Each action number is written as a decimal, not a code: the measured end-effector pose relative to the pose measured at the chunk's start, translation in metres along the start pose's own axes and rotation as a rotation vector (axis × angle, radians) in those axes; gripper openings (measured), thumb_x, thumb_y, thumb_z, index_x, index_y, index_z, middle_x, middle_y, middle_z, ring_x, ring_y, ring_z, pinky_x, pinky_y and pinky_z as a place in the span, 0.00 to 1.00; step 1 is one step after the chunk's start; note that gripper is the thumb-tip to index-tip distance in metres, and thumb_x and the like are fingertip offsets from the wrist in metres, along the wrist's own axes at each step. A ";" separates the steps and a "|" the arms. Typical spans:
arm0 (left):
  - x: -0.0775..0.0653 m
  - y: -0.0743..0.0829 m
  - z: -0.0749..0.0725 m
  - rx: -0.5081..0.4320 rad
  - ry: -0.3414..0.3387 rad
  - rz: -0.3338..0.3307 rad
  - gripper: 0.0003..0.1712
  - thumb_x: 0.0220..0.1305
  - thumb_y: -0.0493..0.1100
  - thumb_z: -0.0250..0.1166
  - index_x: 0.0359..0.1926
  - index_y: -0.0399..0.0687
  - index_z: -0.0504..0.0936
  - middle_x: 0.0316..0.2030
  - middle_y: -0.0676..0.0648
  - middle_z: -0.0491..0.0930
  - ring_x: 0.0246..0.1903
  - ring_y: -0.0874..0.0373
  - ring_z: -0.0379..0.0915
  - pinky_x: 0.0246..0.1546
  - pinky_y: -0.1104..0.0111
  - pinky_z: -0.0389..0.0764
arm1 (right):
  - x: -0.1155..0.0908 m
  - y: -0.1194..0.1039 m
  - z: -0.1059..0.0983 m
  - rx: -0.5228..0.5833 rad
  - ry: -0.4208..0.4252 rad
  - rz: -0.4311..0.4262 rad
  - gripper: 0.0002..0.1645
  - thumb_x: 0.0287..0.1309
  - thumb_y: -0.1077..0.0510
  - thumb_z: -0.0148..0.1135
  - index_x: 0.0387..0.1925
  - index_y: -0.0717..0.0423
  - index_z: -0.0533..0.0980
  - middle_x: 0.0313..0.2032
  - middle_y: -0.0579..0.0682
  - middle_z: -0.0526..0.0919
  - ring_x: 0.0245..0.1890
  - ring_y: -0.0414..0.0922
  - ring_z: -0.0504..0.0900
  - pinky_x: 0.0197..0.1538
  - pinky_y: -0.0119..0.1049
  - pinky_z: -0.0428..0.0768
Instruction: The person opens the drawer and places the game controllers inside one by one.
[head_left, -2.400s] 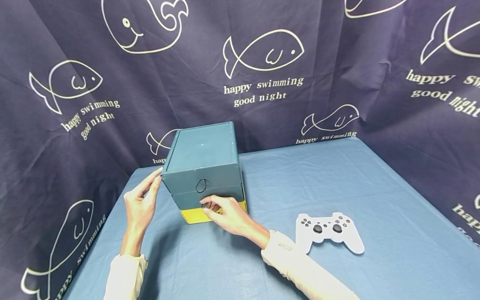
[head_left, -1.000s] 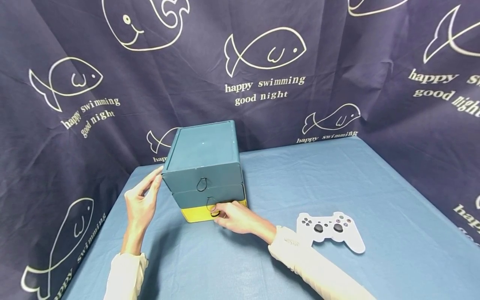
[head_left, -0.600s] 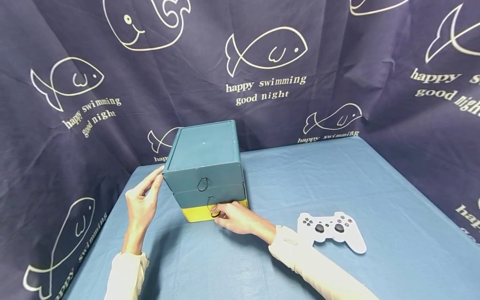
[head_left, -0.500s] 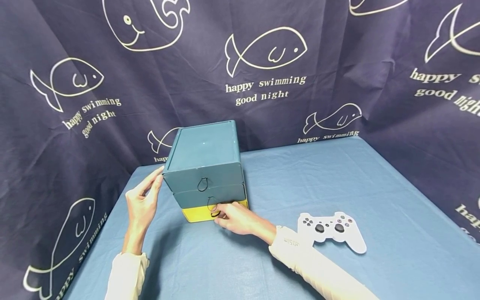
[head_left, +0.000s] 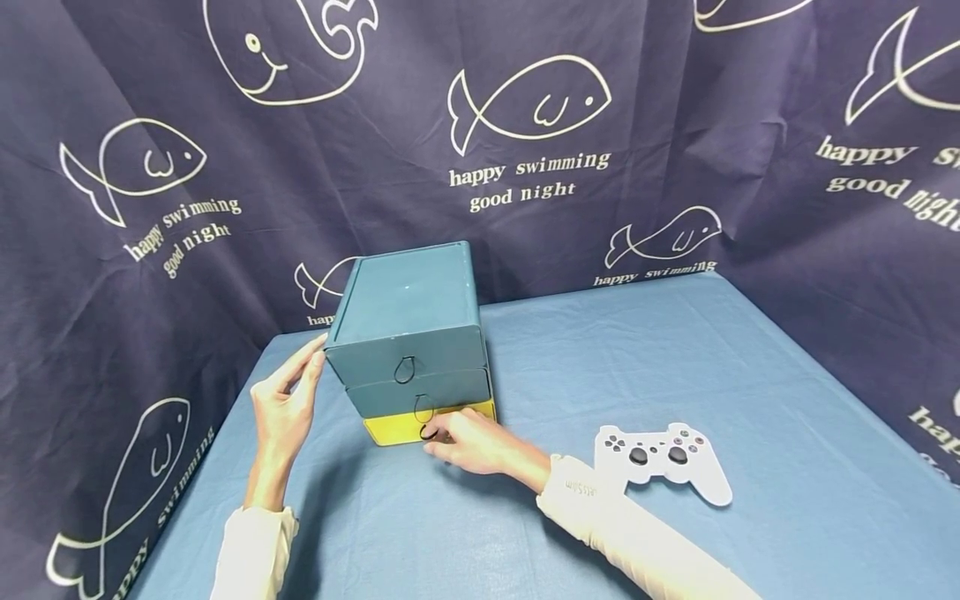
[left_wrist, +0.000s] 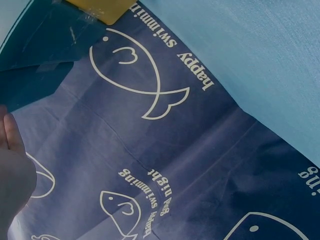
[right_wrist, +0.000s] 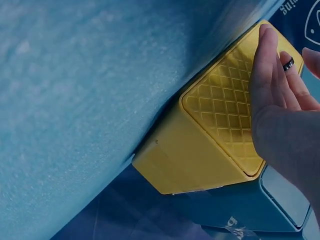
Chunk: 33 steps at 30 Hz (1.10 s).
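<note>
A small stacked drawer cabinet (head_left: 408,296) has two teal drawers above a yellow drawer (head_left: 395,429), all pushed in. My left hand (head_left: 283,408) touches its left front corner with fairly straight fingers; only part of that hand shows in the left wrist view. My right hand (head_left: 476,442) is at the yellow drawer's black loop pull (head_left: 428,432). In the right wrist view the loop goes round one finger, and the thumb stands apart. The other fingers lie along the yellow drawer's patterned front (right_wrist: 217,105). Black loops hang from the top drawer (head_left: 405,369) and middle drawer (head_left: 423,407).
A white game controller (head_left: 660,458) lies on the blue tablecloth (head_left: 600,358), right of the cabinet and beside the right sleeve. A dark blue curtain (head_left: 540,233) with fish drawings hangs behind and on both sides.
My right hand moved down from the middle drawer's loop to the yellow drawer's loop. Its thumb has since lowered and spread from the other fingers. My left hand stays at the corner.
</note>
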<state>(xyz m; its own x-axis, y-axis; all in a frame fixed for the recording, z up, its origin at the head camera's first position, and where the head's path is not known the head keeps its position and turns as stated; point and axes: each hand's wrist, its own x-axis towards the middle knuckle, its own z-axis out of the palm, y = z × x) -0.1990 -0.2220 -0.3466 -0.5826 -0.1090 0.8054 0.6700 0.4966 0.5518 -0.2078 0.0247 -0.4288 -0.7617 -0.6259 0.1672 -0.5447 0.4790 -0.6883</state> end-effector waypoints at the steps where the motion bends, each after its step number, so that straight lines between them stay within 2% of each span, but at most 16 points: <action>1: 0.000 0.000 0.000 0.001 0.001 0.001 0.14 0.70 0.29 0.66 0.54 0.31 0.86 0.41 0.31 0.86 0.42 0.75 0.81 0.43 0.79 0.74 | 0.000 0.000 0.001 0.004 0.003 0.003 0.13 0.70 0.58 0.66 0.52 0.59 0.84 0.36 0.42 0.87 0.26 0.29 0.80 0.45 0.31 0.78; 4: -0.001 -0.004 0.000 0.004 0.001 -0.004 0.14 0.70 0.30 0.66 0.54 0.32 0.86 0.42 0.32 0.86 0.42 0.75 0.81 0.43 0.79 0.74 | -0.003 -0.002 0.001 0.029 0.007 -0.002 0.11 0.70 0.59 0.66 0.49 0.59 0.84 0.32 0.41 0.86 0.25 0.30 0.80 0.42 0.30 0.78; 7: -0.001 -0.016 0.000 0.011 -0.003 -0.018 0.15 0.70 0.29 0.66 0.55 0.34 0.87 0.43 0.33 0.87 0.42 0.75 0.80 0.43 0.79 0.74 | -0.007 -0.004 0.002 0.038 -0.003 -0.007 0.10 0.70 0.58 0.66 0.48 0.58 0.85 0.30 0.39 0.85 0.24 0.30 0.81 0.40 0.28 0.78; 12: -0.002 -0.033 -0.001 0.014 -0.008 -0.040 0.14 0.71 0.32 0.66 0.56 0.36 0.87 0.45 0.37 0.87 0.42 0.73 0.81 0.42 0.79 0.74 | -0.014 -0.008 0.002 0.012 -0.011 -0.017 0.10 0.70 0.57 0.66 0.48 0.57 0.85 0.32 0.37 0.86 0.26 0.28 0.80 0.43 0.28 0.77; 20: -0.004 -0.037 -0.002 0.013 -0.009 -0.042 0.14 0.72 0.34 0.66 0.56 0.38 0.87 0.46 0.37 0.87 0.43 0.73 0.81 0.43 0.79 0.74 | -0.023 -0.010 0.004 0.010 -0.033 -0.059 0.12 0.69 0.58 0.67 0.49 0.59 0.84 0.37 0.42 0.88 0.31 0.29 0.80 0.46 0.29 0.78; 33: -0.004 -0.036 -0.002 0.005 -0.018 -0.041 0.17 0.69 0.31 0.68 0.56 0.42 0.88 0.46 0.42 0.88 0.44 0.72 0.82 0.43 0.79 0.74 | -0.036 -0.018 0.008 -0.013 -0.077 -0.043 0.14 0.69 0.56 0.67 0.53 0.55 0.84 0.38 0.40 0.88 0.30 0.27 0.78 0.45 0.26 0.76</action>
<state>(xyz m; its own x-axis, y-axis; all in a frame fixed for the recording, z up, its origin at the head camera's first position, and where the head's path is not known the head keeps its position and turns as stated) -0.2203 -0.2418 -0.3690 -0.6176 -0.1136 0.7782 0.6432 0.4966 0.5829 -0.1679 0.0337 -0.4279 -0.7085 -0.6914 0.1415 -0.5812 0.4579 -0.6727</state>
